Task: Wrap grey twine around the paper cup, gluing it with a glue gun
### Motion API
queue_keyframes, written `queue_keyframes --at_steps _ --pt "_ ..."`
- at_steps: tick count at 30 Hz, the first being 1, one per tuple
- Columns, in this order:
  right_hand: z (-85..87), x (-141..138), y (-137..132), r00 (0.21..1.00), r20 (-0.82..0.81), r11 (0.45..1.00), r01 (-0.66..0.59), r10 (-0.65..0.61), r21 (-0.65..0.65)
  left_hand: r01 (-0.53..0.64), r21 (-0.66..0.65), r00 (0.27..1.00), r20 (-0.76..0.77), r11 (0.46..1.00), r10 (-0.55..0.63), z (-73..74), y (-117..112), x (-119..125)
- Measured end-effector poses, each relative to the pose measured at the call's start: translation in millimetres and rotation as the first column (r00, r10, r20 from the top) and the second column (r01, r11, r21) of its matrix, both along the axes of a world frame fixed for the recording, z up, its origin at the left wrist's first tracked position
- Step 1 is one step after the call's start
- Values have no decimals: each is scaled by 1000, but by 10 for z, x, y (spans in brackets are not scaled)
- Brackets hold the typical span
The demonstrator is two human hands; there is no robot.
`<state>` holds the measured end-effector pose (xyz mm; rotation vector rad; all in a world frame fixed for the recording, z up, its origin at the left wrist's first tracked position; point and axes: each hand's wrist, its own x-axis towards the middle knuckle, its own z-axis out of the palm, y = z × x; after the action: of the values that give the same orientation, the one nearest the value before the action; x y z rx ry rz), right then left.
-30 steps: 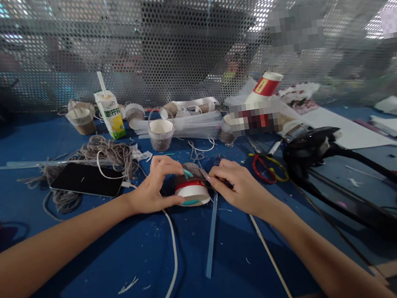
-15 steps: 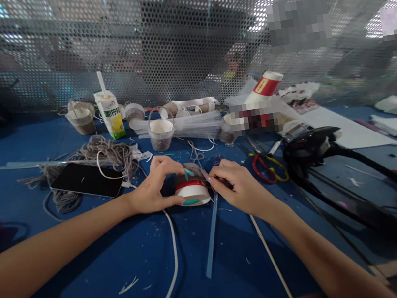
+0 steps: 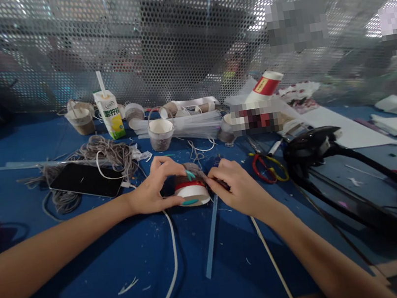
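Observation:
A small paper cup (image 3: 193, 191) with a red band and white rim lies on its side on the blue table (image 3: 89, 265). My left hand (image 3: 152, 188) grips the cup, thumb under its rim and forefinger on top. My right hand (image 3: 237, 188) pinches something thin at the cup's right side; what it is cannot be made out. A pale blue stick (image 3: 211, 236) runs from under my right hand toward me.
A black phone (image 3: 84, 180) and a tangle of grey twine (image 3: 110, 155) lie at the left. Red-handled scissors (image 3: 266, 168) and a black glue gun (image 3: 314, 149) sit at the right. Cups (image 3: 161, 133), a drink carton (image 3: 110, 113) and a perforated metal screen (image 3: 174, 33) stand behind. White cords (image 3: 172, 272) cross the near table.
My right hand has edged slightly closer to the cup; the cup and my left hand have hardly shifted.

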<state>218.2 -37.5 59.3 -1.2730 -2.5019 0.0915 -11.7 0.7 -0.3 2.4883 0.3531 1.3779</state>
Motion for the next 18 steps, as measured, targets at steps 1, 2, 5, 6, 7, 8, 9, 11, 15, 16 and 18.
queue_keyframes --at_steps 1,2,5,6,7,8,9,11,15,16,18 --pt "-1 0 -1 1000 5 1000 -2 2 5 1 6 1000 5 1000 -1 -4 4 0" --pt "-2 0 -2 1000 7 1000 -4 4 8 3 7 1000 15 1000 -3 -10 11 0" --pt "-3 1 -6 1000 7 1000 -8 8 6 0 -50 999 43 999 2 -39 37 1" --pt "-5 2 -7 1000 6 1000 -9 9 5 -1 -87 999 43 996 5 -47 46 -1" --pt "-6 2 -7 1000 6 1000 -10 10 4 -2 -126 999 36 992 7 -53 54 -3" --pt "-8 2 -8 1000 6 1000 -10 10 1 -2 -168 1000 20 986 6 -55 59 -7" --pt "-10 2 -8 1000 8 1000 -8 8 -4 -1 -213 1000 0 977 1 -54 62 -11" --pt "-10 -1 -10 1000 17 1000 -3 4 -16 17 -305 998 -49 952 -34 -42 62 -21" --pt "9 -9 -16 999 33 999 -1 3 -39 69 -458 982 -125 886 -142 -5 51 -35" --pt "17 -9 -17 1000 29 999 -4 6 -49 71 -483 980 -130 873 -151 2 47 -37" --pt "32 -6 -20 1000 12 998 -11 11 -69 65 -511 981 -125 857 -149 14 37 -42"
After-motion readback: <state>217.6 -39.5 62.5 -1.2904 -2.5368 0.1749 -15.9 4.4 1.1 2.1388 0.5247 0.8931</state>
